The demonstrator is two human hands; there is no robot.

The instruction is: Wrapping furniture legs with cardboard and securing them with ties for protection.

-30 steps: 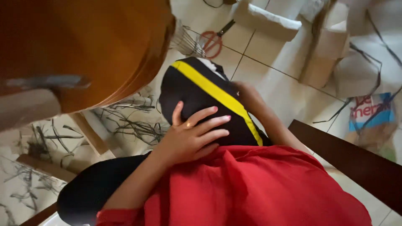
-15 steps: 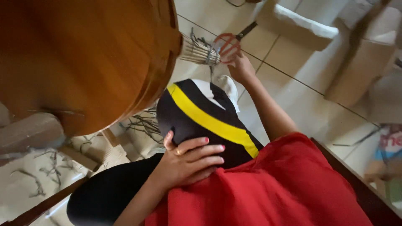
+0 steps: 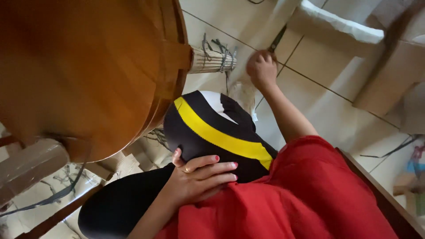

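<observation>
Right hand [image 3: 262,70] is stretched down to the tiled floor [image 3: 318,106], fingers clenched around the handles of a pair of scissors [image 3: 277,40]. Only the dark blades show, poking out past the knuckles and pointing away from the body. Scissors look in hand but not lifted clear; can't tell whether the blades touch the floor.

Just beside that hand, to its left in view, lies a bundle of thin pale sticks [image 3: 211,60], tied round with dark strips and loose at one end. Its other end is hidden behind the edge of a round wooden tabletop [image 3: 88,75]. Bundle looks untouched: no hand on it, ties intact.

Left hand [image 3: 201,177] rests flat, fingers spread and released, on a knee covered in black cloth with a yellow band [image 3: 219,137]. Holds nothing. Red fabric [image 3: 283,199] covers the lap below.

Progress, as I read it: tool grabbed, no cutting started, bundle not yet picked up. Cardboard pieces [image 3: 385,75] lie further off on the floor, well apart from both hands.
</observation>
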